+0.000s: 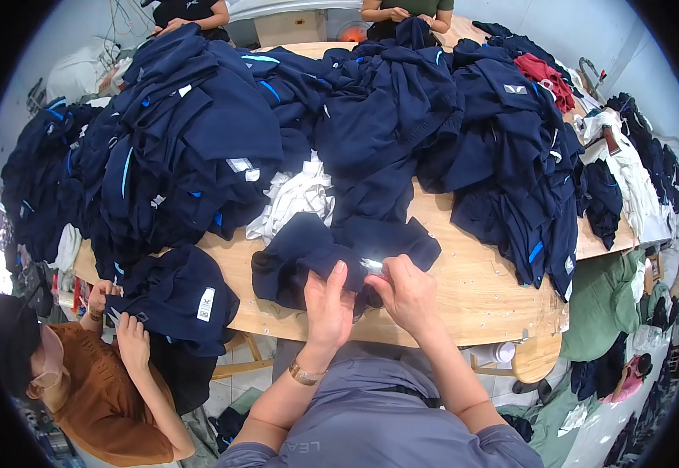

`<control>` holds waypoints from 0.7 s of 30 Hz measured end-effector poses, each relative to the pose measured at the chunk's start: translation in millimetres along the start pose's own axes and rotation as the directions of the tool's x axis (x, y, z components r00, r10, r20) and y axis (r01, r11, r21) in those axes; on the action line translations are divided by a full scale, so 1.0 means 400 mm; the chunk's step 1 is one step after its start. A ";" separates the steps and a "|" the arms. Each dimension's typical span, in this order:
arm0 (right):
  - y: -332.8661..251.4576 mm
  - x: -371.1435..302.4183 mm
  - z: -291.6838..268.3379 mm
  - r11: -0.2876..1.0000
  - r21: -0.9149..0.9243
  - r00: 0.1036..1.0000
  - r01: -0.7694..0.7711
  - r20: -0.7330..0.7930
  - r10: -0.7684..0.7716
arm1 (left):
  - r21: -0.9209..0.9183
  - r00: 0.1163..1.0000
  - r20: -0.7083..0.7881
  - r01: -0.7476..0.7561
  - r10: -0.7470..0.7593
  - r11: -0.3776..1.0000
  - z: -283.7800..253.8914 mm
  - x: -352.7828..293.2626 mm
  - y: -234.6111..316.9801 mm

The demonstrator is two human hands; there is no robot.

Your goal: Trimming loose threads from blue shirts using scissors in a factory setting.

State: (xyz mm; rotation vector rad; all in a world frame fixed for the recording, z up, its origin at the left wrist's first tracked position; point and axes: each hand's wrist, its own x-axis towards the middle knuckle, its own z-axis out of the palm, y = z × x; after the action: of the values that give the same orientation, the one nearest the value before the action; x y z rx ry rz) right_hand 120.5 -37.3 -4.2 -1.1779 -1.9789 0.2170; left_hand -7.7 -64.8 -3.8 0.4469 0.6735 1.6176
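Observation:
A navy garment (293, 261) lies bunched on the table edge in front of me. My left hand (329, 306) is closed on its near edge, with the thumb pointing up and the fingers partly hidden. Close beside it, my right hand (407, 296) pinches a small shiny whitish piece (371, 266) against the cloth. Whether this is a label or a small tool is too blurred to tell. Just beyond the garment sits a heap of white cloth strips (302, 195).
Large piles of navy garments (199, 125) cover the far side of the wooden table (441, 226). On the left, a person in brown (113, 382) handles a navy garment with a white tag (206, 305). Two people stand across the table. A stool (537, 357) stands at right.

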 end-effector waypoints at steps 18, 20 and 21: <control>0.015 -0.015 0.000 1.000 -0.002 0.999 0.028 0.019 -0.028 | -0.005 1.000 -0.018 -0.015 0.015 1.000 -0.005 -0.001 -0.005; 0.016 -0.013 0.000 0.999 -0.008 0.999 0.033 0.020 -0.033 | 0.000 1.000 -0.016 -0.020 0.020 1.000 -0.004 -0.001 -0.008; 0.016 -0.012 0.000 0.999 -0.012 0.999 0.039 0.022 -0.038 | 0.000 1.000 -0.026 -0.017 0.017 1.000 0.001 -0.003 -0.006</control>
State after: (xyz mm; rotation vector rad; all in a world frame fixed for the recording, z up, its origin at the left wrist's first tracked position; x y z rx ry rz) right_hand 126.0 -37.8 -10.1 -1.1489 -2.0227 0.1983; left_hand -5.2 -65.6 -4.9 0.4333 0.6900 1.6421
